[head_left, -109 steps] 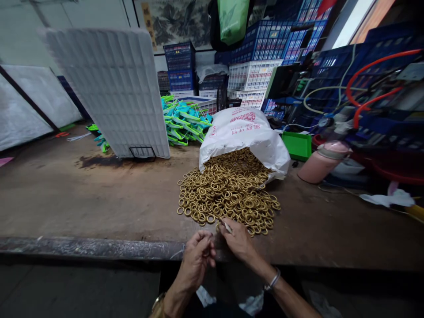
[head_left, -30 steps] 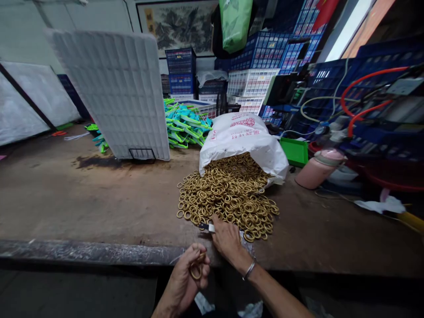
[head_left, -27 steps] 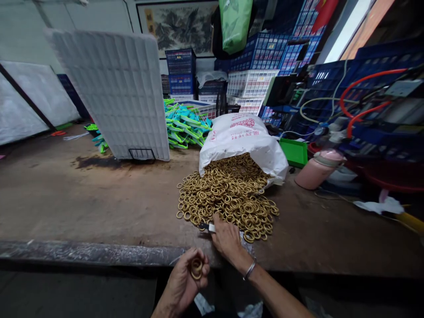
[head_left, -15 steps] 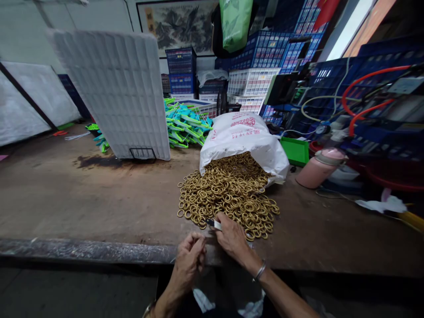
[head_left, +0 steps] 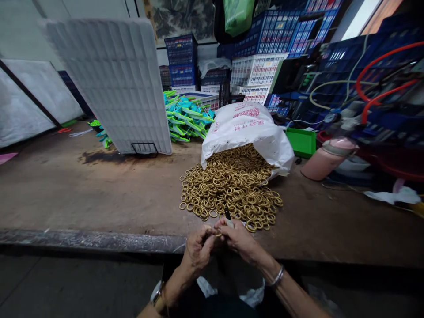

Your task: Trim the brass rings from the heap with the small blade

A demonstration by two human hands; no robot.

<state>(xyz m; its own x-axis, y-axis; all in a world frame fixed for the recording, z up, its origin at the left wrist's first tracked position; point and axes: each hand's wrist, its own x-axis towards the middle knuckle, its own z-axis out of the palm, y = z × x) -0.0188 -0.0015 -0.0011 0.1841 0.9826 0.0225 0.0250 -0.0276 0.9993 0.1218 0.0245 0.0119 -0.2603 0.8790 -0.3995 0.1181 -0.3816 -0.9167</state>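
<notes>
A gold-coloured ring (head_left: 217, 234) shows between my hands at the table's front edge. My left hand (head_left: 198, 247) is closed, its thumb and fingers pinching the ring. Close against it, my right hand (head_left: 240, 240) is closed round a small slim tool (head_left: 228, 216) with a pale body and a black end pointing away from me; its exact kind is unclear. The right fingertips meet the ring too. Just beyond lies a heap of gold rings (head_left: 228, 190), spilling out of the open mouth of a white sack (head_left: 245, 128) with red print.
A white padded panel (head_left: 115, 88) stands upright in a black wire holder (head_left: 144, 149) at left. Behind it are green and blue plastic pieces (head_left: 187, 117). A pink bottle (head_left: 326, 159) and a green tray (head_left: 300, 142) stand at right, with stacked crates (head_left: 256, 70) behind.
My right hand has come back from the heap's near edge to meet my left hand. A ring now shows between them. The tool has turned to point away, and the view has shifted slightly.
</notes>
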